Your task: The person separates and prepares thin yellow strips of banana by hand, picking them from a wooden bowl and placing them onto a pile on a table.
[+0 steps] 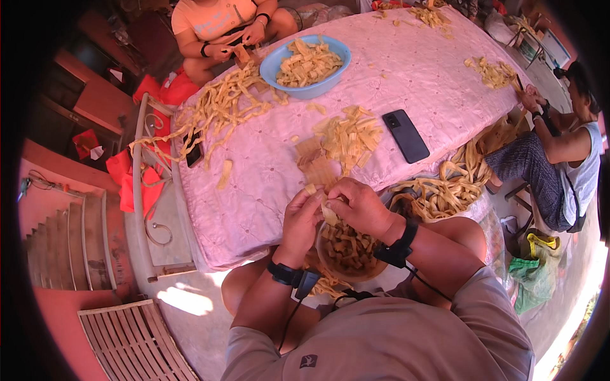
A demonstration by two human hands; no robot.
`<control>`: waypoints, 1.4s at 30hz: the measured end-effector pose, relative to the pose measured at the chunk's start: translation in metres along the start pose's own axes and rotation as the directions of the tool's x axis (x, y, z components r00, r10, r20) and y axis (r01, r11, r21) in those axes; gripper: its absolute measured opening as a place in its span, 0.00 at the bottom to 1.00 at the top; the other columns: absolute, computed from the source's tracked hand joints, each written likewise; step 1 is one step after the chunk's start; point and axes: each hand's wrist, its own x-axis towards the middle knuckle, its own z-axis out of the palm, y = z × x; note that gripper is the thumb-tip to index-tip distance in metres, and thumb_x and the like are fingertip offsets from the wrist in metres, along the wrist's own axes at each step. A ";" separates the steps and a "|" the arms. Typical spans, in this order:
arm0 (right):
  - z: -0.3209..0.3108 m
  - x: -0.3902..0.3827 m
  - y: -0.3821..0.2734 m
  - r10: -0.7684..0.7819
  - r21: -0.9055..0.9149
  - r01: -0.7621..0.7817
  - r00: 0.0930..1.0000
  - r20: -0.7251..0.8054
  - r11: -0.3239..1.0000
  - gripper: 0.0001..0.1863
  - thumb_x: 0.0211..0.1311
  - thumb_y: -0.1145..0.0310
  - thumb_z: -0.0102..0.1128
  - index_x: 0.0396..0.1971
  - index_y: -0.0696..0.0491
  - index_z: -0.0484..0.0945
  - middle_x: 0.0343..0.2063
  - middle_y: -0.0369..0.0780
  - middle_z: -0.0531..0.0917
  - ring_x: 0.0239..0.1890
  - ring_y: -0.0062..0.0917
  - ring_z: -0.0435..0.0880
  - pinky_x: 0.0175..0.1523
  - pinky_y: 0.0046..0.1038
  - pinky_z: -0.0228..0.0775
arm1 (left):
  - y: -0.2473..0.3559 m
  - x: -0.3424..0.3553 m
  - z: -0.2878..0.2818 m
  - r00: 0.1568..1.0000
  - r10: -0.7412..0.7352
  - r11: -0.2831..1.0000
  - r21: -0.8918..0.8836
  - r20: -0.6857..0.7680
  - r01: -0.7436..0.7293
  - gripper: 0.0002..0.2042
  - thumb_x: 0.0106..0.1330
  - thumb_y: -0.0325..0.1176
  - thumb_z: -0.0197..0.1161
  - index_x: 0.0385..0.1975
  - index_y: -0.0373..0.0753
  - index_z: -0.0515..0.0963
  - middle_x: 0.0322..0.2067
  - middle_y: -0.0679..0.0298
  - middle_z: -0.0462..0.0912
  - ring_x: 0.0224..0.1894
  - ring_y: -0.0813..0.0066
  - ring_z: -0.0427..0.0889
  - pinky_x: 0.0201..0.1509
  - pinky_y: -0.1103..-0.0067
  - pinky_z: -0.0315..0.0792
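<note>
In front of my body, both hands pinch a short pale-yellow strip (329, 214) that looks like dried plant material. My left hand (301, 222) grips one end, its fingertips closed. My right hand (363, 208) is closed on the other side, its fingers partly hiding the strip. Beneath them, between my knees, a clear bowl (319, 254) holds many small yellow-brown pieces (348, 246). Just beyond my hands, a loose pile of flat pale strips (351, 140) lies on the pink quilted cover (254, 197).
A black phone (406, 136) lies right of the pile. Beyond stands a blue basin (311, 90) of strips, with long strips (235, 95) beside it. Coiled strips (441, 193) fill a container at my right. Two people sit at the far left and right.
</note>
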 end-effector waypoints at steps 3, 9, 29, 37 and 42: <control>0.001 -0.003 0.005 0.090 0.046 -0.089 0.996 -0.017 0.995 0.05 0.55 0.75 0.62 0.30 0.57 0.75 0.25 0.40 0.78 0.27 0.30 0.79 0.34 0.28 0.70 | 0.002 -0.002 0.005 0.999 -0.026 1.000 0.007 0.031 0.025 0.10 0.69 0.27 0.55 0.47 0.36 0.76 0.38 0.69 0.81 0.35 0.85 0.77 0.38 0.84 0.74; 0.005 -0.006 0.009 0.364 0.328 -0.374 0.927 0.095 0.867 0.04 0.58 0.77 0.60 0.32 0.58 0.75 0.23 0.32 0.77 0.26 0.13 0.73 0.31 0.21 0.67 | -0.014 0.001 -0.001 0.996 0.061 0.953 0.295 0.063 -0.076 0.10 0.67 0.23 0.53 0.46 0.35 0.76 0.37 0.71 0.80 0.38 0.89 0.75 0.41 0.87 0.71; -0.025 0.006 0.008 0.395 0.408 -0.596 0.785 0.478 0.691 0.20 0.56 0.81 0.56 0.51 0.59 0.70 0.37 0.37 0.77 0.30 0.23 0.81 0.38 0.23 0.73 | 0.004 -0.003 0.009 0.959 -0.103 0.934 0.358 0.263 0.002 0.10 0.73 0.29 0.48 0.50 0.35 0.71 0.34 0.69 0.78 0.36 0.84 0.77 0.44 0.84 0.72; -0.023 0.007 0.014 0.286 0.351 -0.454 0.853 0.436 0.819 0.23 0.58 0.83 0.57 0.55 0.55 0.68 0.34 0.33 0.75 0.39 0.14 0.74 0.45 0.20 0.68 | 0.008 -0.007 0.008 0.938 -0.216 0.953 0.267 0.269 0.143 0.09 0.73 0.29 0.49 0.49 0.37 0.71 0.31 0.68 0.76 0.30 0.79 0.77 0.39 0.83 0.72; -0.013 0.004 0.007 0.303 0.356 -0.431 0.882 0.362 0.829 0.25 0.57 0.82 0.58 0.55 0.55 0.67 0.32 0.32 0.75 0.36 0.14 0.73 0.41 0.20 0.68 | 0.000 -0.005 0.000 0.988 -0.083 0.978 0.202 0.129 0.056 0.09 0.67 0.23 0.48 0.46 0.40 0.67 0.23 0.67 0.71 0.23 0.80 0.70 0.30 0.84 0.64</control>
